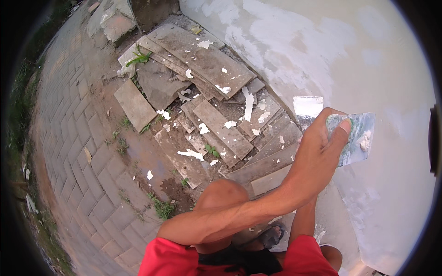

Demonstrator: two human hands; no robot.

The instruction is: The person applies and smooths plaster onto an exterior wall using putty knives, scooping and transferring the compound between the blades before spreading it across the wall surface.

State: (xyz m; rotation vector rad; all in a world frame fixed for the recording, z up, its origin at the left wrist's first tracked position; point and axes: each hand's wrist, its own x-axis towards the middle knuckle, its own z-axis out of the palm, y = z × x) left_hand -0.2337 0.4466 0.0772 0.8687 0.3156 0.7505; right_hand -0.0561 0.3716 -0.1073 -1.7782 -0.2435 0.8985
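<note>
My left hand [329,133] reaches across to the right, its thumb pressed on a flat metal putty plate [357,147] smeared with grey and green. A dab of putty [365,140] sticks to the plate. Behind the left hand, the wide blade of a putty knife [308,106] shows, coated white, close to the pale wall [386,193]. My right arm [303,221] rises behind the left forearm toward that blade. Only a sliver of my right hand [299,137] peeks out there; the knife's handle and most fingers are hidden.
Dusty broken tiles and boards [223,126] lie stacked along the wall's foot, spotted with fallen white putty flakes [248,105]. To the left runs a brick-paved path [92,179]. Concrete rubble [115,23] stands at the far end. My sandalled foot [270,237] is below.
</note>
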